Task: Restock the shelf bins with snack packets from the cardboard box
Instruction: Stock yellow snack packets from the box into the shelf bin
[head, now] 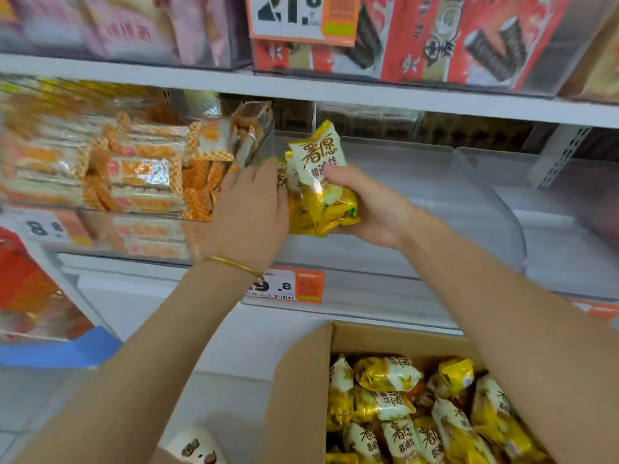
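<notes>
Right-hand fingers (pixel 336 173) grip glossy yellow-white snack packets (pixel 318 155), left fingers (pixel 263 174) pressing flat alongside.

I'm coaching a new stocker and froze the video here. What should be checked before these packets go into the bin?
1. Firm hold on the load: ok. The right hand has its fingers curled round the yellow packets.
2. Second hand supporting: cannot tell. The left hand lies against the bundle's side, and its grip is hidden.
3. Room in the target: ok. The clear bin behind the packets shows bare floor.
4. Right product for the slot: cannot tell. The price tag is blurred and partly covered by the wrist.
5. More stock ready: ok. The cardboard box below is open, with matching packets inside.
</notes>
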The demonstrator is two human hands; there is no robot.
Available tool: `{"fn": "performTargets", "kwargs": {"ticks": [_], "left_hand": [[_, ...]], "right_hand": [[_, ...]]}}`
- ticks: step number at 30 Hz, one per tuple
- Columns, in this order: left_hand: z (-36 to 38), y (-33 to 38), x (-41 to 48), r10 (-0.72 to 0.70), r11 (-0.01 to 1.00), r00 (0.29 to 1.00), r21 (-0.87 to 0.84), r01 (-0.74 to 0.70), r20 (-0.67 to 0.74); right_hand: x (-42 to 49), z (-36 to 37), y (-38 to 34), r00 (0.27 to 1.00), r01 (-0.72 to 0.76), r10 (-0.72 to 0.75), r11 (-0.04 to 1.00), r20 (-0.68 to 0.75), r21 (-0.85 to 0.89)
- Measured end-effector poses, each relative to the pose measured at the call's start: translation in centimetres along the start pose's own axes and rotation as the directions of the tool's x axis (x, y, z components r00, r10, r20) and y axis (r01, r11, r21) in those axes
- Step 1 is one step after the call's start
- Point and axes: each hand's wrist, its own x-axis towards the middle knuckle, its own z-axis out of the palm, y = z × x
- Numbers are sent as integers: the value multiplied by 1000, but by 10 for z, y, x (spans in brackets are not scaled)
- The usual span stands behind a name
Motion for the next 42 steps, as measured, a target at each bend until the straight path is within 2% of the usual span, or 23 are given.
{"fn": "performTargets", "kwargs": {"ticks": [1,2,6,10,13,17,22,28,32,37,39,42], "left_hand": [[0,-5,-8,69,989,996,134,-61,-55],[1,-8,-15,116,975,991,199,-100,-72],[15,-17,-38,86,975,995,202,-93,43],[19,-22,-43,112,972,994,207,-109,-5],[20,-22,-45,104,970,994,228,-91,-46],[18,-21,-45,88,968,995,242,-72,-53],[18,-21,-44,89,971,994,227,-74,-57],[21,-21,-45,93,965,992,253,-69,-83],[21,-21,-45,93,966,993,247,-71,-78],[19,-22,-46,106,976,991,197,-88,-80],[17,-23,-49,119,983,989,149,-106,-85],[5,-17,-58,176,984,976,64,-169,-126]], "right_hand": [[12,0,4,1000,-24,24,999,-6,-29],[23,1,9,999,-44,43,997,-16,-65],[54,11,31,995,-98,93,979,-37,-177],[56,12,44,994,-113,103,934,-48,-340],[54,16,41,988,-115,52,882,-147,-457],[53,36,40,977,-156,92,924,-194,-348],[53,51,43,944,-184,72,923,-321,-337],[52,58,41,944,-226,100,891,-315,-394],[54,61,39,954,-250,121,828,-275,-503],[35,63,28,944,-270,164,884,-287,-382],[23,61,19,948,-255,142,874,-286,-413],[-4,59,-3,944,-170,5,865,-331,-471]]}}
